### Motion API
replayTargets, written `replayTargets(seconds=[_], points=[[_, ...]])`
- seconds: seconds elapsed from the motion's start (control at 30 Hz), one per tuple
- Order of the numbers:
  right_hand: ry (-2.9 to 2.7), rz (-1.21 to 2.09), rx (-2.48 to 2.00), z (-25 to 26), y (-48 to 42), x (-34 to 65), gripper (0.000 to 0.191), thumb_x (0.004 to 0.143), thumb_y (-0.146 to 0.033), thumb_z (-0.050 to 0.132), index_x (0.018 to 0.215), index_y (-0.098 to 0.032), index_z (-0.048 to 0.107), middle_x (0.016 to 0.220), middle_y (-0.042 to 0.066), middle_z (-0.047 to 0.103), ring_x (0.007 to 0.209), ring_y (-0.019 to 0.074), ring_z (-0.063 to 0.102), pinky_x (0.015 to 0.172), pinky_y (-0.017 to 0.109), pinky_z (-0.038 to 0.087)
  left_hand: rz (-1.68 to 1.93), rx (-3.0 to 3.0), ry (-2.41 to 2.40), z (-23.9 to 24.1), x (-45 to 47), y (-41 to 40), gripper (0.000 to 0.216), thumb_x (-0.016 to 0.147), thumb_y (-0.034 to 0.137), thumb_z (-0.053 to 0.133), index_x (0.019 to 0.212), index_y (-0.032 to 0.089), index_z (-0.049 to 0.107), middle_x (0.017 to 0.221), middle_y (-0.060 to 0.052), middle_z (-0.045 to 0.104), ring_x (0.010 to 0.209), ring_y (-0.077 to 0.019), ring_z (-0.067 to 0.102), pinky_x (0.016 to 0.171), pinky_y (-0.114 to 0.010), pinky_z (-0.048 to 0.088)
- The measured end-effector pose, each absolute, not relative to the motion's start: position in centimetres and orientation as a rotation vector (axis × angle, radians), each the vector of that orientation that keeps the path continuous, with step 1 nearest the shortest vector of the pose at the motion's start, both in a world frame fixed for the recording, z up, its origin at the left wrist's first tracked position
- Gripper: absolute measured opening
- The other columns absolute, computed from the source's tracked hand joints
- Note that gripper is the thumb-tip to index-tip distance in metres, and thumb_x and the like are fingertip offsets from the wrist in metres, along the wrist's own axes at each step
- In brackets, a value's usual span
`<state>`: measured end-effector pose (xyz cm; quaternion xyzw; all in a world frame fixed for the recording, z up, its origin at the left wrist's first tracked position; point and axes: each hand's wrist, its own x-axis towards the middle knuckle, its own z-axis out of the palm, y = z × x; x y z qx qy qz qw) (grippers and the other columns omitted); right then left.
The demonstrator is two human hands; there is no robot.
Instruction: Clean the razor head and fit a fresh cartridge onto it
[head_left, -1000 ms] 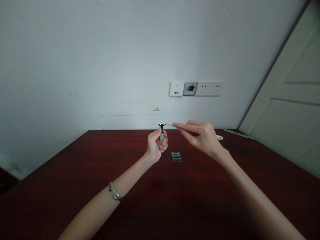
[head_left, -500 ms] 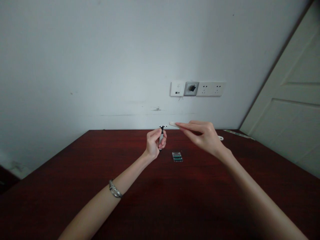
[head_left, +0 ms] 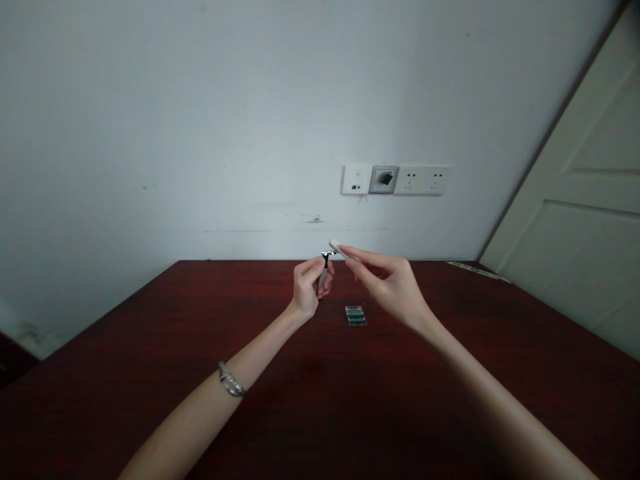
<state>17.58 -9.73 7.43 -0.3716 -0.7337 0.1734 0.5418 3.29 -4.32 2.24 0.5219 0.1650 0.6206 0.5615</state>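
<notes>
My left hand (head_left: 309,288) grips a small razor handle (head_left: 325,265) upright above the dark red table (head_left: 150,373), its black head at the top. My right hand (head_left: 387,283) pinches a thin white stick-like tool (head_left: 338,249) whose tip touches or nearly touches the razor's head. A green-and-clear pack of razor cartridges (head_left: 355,315) lies flat on the table just below and between the hands. A silver bracelet (head_left: 229,383) sits on my left wrist.
A white wall rises behind the table with a row of wall sockets and a switch (head_left: 396,180). A pale door (head_left: 580,220) stands at the right. A thin light strip (head_left: 477,269) lies at the table's far right edge.
My right hand has moved left, bringing the white tool's tip from a gap away up to the razor head. My left hand tilted the razor slightly rightward.
</notes>
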Motion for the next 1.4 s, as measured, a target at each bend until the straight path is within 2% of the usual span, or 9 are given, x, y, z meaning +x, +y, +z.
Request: replayTargets(seconds=[0.1,0.23,0.3,0.4,0.5,0.6,0.77,1.03,1.4], points=[[-1.745,0.419,-0.888,7.3,-9.8,17.3,0.034,0.085,-0.028,0.053,0.115,-0.020,0.065,0.096,0.006,0.072,0.083,0.0214,0.067,0.065,0.033,0.055,1.457,1.230,0.375,2.2,3.2,-4.2,0.032,0.078,0.043,0.057,0.065,0.014,0.055,0.041,0.005,0.040,0.032,-0.0038,0.026,0.033,-0.016,0.017],[-1.792,0.419,-0.865,7.2,-9.9,16.9,0.029,0.082,-0.024,0.053,0.104,-0.020,0.071,0.091,0.006,0.073,0.079,0.0193,0.066,0.070,0.032,0.053,1.446,1.207,0.363,1.9,3.3,-4.1,0.030,0.078,0.040,0.056,0.065,0.014,0.054,0.042,0.004,0.041,0.032,-0.0043,0.026,0.032,-0.016,0.017],[-1.809,0.485,-0.900,7.6,-10.2,17.0,0.028,0.082,-0.023,0.052,0.099,-0.019,0.073,0.077,0.005,0.073,0.068,0.0168,0.064,0.063,0.029,0.051,1.430,1.171,0.375,1.9,3.4,-4.1,0.029,0.077,0.040,0.057,0.065,0.014,0.053,0.042,0.004,0.041,0.032,-0.0043,0.026,0.032,-0.016,0.017],[-1.829,0.630,-0.993,8.5,-10.7,17.5,0.027,0.080,-0.023,0.053,0.095,-0.017,0.075,0.055,0.001,0.064,0.049,0.0112,0.052,0.047,0.024,0.042,1.414,1.080,0.385,2.2,3.4,-4.1,0.031,0.077,0.043,0.057,0.066,0.014,0.053,0.041,0.005,0.039,0.031,-0.0041,0.024,0.031,-0.016,0.016],[-1.735,0.710,-1.040,9.1,-11.1,17.9,0.027,0.079,-0.025,0.055,0.096,-0.015,0.074,0.047,-0.002,0.053,0.040,0.0069,0.038,0.040,0.022,0.032,1.406,1.035,0.381,2.5,3.3,-4.0,0.033,0.076,0.046,0.058,0.067,0.014,0.053,0.041,0.006,0.037,0.031,-0.0038,0.023,0.030,-0.015,0.015],[-1.602,0.764,-0.992,8.8,-10.9,17.6,0.029,0.080,-0.027,0.056,0.101,-0.014,0.073,0.049,-0.004,0.048,0.039,0.0049,0.032,0.039,0.021,0.027,1.376,1.045,0.380,2.3,3.4,-4.1,0.032,0.076,0.045,0.058,0.068,0.014,0.053,0.041,0.006,0.037,0.031,-0.0040,0.023,0.030,-0.015,0.016],[-1.538,0.836,-0.873,7.3,-10.4,16.3,0.030,0.081,-0.028,0.055,0.103,-0.015,0.072,0.053,-0.002,0.053,0.039,0.0036,0.032,0.038,0.019,0.028,1.366,1.117,0.400,1.6,4.0,-4.3,0.031,0.078,0.042,0.055,0.065,0.014,0.052,0.040,0.004,0.039,0.031,-0.0047,0.025,0.031,-0.016,0.017],[-1.591,0.763,-0.871,6.8,-10.3,15.6,0.029,0.081,-0.026,0.054,0.101,-0.015,0.072,0.059,0.000,0.060,0.047,0.0069,0.044,0.042,0.019,0.035,1.421,1.161,0.416,2.0,3.6,-3.9,0.030,0.076,0.038,0.057,0.058,0.014,0.050,0.039,0.004,0.039,0.031,-0.0050,0.026,0.031,-0.017,0.017],[-1.689,0.671,-0.894,7.1,-10.0,15.9,0.029,0.081,-0.022,0.051,0.100,-0.014,0.073,0.058,0.001,0.062,0.048,0.0077,0.047,0.045,0.020,0.037,1.400,1.226,0.409,1.2,3.4,-3.5,0.030,0.076,0.040,0.057,0.060,0.014,0.052,0.039,0.004,0.039,0.032,-0.0049,0.026,0.032,-0.017,0.018]])
